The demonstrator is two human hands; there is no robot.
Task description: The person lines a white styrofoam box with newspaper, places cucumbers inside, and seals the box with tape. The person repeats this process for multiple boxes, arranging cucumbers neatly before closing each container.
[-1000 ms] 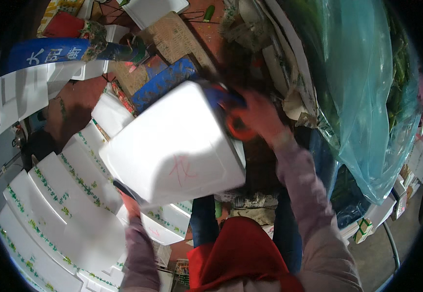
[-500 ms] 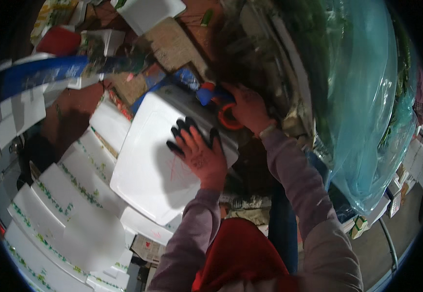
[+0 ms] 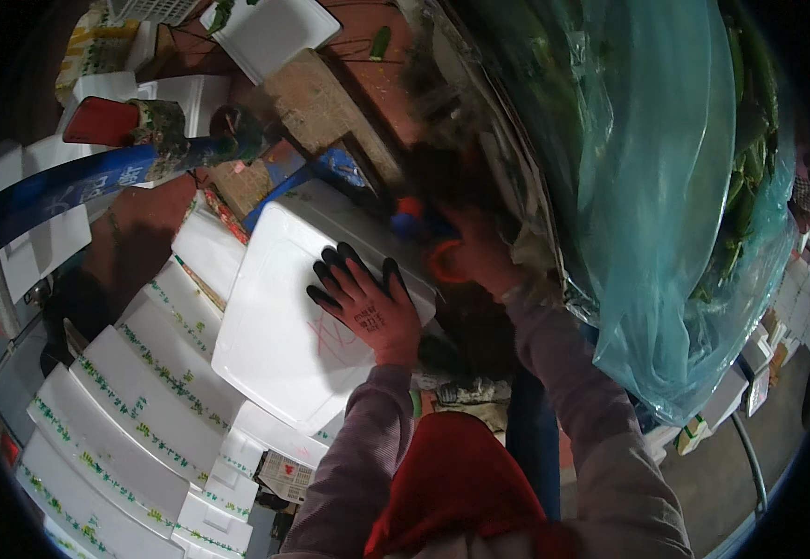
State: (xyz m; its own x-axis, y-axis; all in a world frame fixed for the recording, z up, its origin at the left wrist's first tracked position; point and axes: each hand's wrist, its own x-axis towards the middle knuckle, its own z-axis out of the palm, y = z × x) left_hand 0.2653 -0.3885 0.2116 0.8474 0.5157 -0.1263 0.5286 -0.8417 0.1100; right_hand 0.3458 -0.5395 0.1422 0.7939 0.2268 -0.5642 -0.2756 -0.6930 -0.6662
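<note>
A white foam box [image 3: 279, 321] with its lid on and red marks on top stands in front of me. My left hand [image 3: 372, 317], in a pink glove with dark fingertips, rests flat on the lid with fingers spread. Beyond the box's right side, my right hand [image 3: 486, 250] is wrapped round a tape dispenser [image 3: 444, 261], which shows blue and red parts and an orange ring. Shadow and blur hide most of the right fingers. Whether the dispenser touches the box, I cannot tell.
Stacked white foam boxes [image 3: 158, 373] with green print fill the left. A blue bar [image 3: 74, 191] crosses at upper left. At the right bulges a translucent bluish plastic bag [image 3: 666, 186] of green vegetables. A wooden board [image 3: 335, 102] and an open foam tray [image 3: 274, 37] lie farther off.
My right hand and the dispenser have shifted slightly down and right, into deeper shadow. My left hand stays flat on the lid. The whole view has shifted a little.
</note>
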